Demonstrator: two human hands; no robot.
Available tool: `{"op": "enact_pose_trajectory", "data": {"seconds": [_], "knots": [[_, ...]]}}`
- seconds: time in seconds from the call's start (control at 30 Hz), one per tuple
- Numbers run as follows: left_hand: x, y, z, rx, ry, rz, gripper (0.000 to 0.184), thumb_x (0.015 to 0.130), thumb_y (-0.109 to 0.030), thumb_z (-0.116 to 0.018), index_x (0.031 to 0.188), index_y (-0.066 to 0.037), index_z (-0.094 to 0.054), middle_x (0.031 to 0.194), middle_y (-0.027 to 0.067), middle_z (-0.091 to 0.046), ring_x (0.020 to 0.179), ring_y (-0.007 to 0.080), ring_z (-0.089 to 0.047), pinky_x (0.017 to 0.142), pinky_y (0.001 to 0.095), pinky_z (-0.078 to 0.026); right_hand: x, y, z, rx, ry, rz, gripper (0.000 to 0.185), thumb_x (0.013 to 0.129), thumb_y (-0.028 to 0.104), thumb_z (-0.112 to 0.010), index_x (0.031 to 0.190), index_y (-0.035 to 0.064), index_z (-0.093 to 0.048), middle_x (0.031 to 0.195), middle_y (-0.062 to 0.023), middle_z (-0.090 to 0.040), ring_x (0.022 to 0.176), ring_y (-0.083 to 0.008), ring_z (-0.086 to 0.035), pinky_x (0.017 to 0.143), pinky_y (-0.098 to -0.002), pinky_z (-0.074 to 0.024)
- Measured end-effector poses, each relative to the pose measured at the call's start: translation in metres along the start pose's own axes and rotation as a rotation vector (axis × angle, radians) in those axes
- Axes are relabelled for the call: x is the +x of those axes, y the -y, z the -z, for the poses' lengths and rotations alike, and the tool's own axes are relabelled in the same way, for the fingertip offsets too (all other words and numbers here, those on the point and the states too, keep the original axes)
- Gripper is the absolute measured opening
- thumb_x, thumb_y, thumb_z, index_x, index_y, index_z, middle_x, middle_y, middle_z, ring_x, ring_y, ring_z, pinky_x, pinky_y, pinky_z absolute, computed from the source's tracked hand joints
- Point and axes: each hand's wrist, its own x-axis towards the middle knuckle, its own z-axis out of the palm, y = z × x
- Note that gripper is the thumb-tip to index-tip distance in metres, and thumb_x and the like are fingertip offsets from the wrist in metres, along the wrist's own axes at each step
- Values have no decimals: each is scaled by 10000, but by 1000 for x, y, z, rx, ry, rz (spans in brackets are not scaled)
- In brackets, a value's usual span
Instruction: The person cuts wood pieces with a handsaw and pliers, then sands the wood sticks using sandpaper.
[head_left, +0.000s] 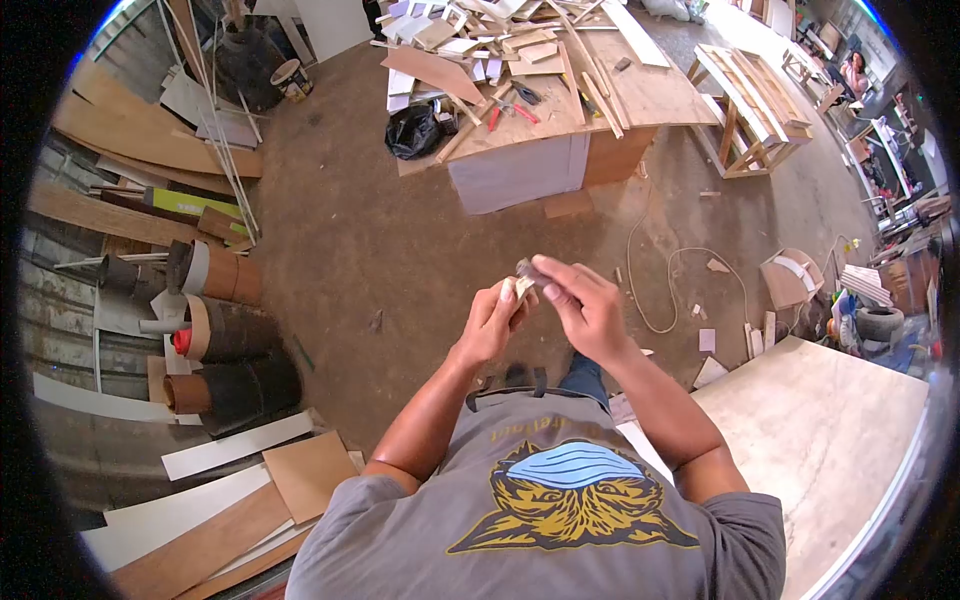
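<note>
Both hands meet in front of my chest, above the floor. My left hand (490, 320) is closed around a small pale piece (523, 287) that looks like wood; most of it is hidden by the fingers. My right hand (590, 310) pinches a dark grey-brown piece (526, 268) between thumb and fingers, pressed against the pale piece. The dark piece may be folded sandpaper, but it is too small to be sure.
Ahead is a workbench (640, 95) piled with wood scraps, with red-handled pliers (515, 112) and a black bag (410, 132). A wooden frame (750, 110) stands right of it. A cable (670, 290) lies on the floor. Rolls (240, 330) and boards line the left; a pale panel (810, 430) is beside me.
</note>
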Motion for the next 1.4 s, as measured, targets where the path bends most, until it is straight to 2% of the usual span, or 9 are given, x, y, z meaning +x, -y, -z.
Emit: {"op": "enact_pose_trajectory", "data": {"seconds": [0.13, 0.3, 0.43, 0.67, 0.7, 0.83, 0.97, 1.17, 1.4], "knots": [[-2, -2, 5, 68, 22, -68, 617, 1142, -525, -328, 964, -16, -628, 681, -30, -449, 598, 81, -384, 545, 281, -327, 3, -13, 15, -430, 172, -14, 328, 966, 137, -718, 1291, 169, -748, 853, -72, -715, 699, -262, -693, 609, -362, -543], [0, -1, 10, 88, 29, -74, 622, 1144, -510, -327, 998, -4, -657, 675, -36, -454, 589, 78, -383, 542, 277, -319, 3, 7, 10, -135, 69, 34, 336, 923, 120, -733, 1250, 191, -762, 825, -84, -701, 673, -268, -686, 574, -390, -528], [0, -6, 6, 70, -16, -109, 635, 1143, -520, -321, 1016, -3, -668, 665, -39, -451, 577, 72, -384, 537, 273, -317, 2, -24, 7, -394, 107, -74, 281, 988, 153, -694, 1264, 151, -748, 822, -98, -706, 676, -285, -686, 584, -387, -531], [6, 6, 13, 29, -67, -69, 657, 1140, -543, -303, 1037, -10, -674, 665, -21, -477, 565, 80, -427, 530, 273, -358, -4, -16, -18, -157, -76, 84, 256, 992, 148, -689, 1239, 102, -736, 930, -125, -757, 733, -314, -729, 630, -408, -563], [3, -4, 10, 1, -81, -59, 662, 1139, -548, -297, 1021, -12, -667, 662, -15, -486, 561, 83, -438, 527, 274, -367, -6, -18, -10, -305, 21, -89, 236, 999, 156, -688, 1218, 87, -740, 1016, -155, -771, 833, -323, -757, 688, -398, -582], [12, -6, 3, -66, -232, -198, 728, 1107, -646, -256, 939, -32, -609, 649, 16, -513, 520, 119, -479, 466, 286, -369, -14, -30, -13, -99, -66, -182, 213, 1027, 199, -671, 1173, 57, -735, 938, -158, -761, 799, -310, -744, 690, -386, -566], [20, -33, 3, -437, -517, 88, 701, 1081, -705, -199, 879, -106, -501, 669, 20, -469, 529, 162, -469, 487, 321, -413, -25, -23, -10, -68, 80, -428, 260, 1048, 278, -651, 1115, 32, -700, 892, -175, -740, 787, -303, -731, 698, -381, -546], [40, -31, 22, -808, -692, -157, 677, 1034, -775, -228, 863, -145, -406, 696, 1, -410, 522, 148, -408, 472, 323, -381, -62, -50, -19, -13, 210, -601, 322, 1030, 328, -666, 1111, 16, -659, 903, -196, -738, 835, -314, -730, 767, -427, -548], [52, -25, 52, -835, -991, -229, 629, 1045, -746, -277, 903, -154, -436, 692, 1, -435, 573, 143, -431, 512, 314, -383, -45, -46, 12, 166, 94, -728, 290, 1056, 299, -655, 1061, 8, -648, 772, -51, -660, 611, -136, -623, 550, -310, -476]]}}
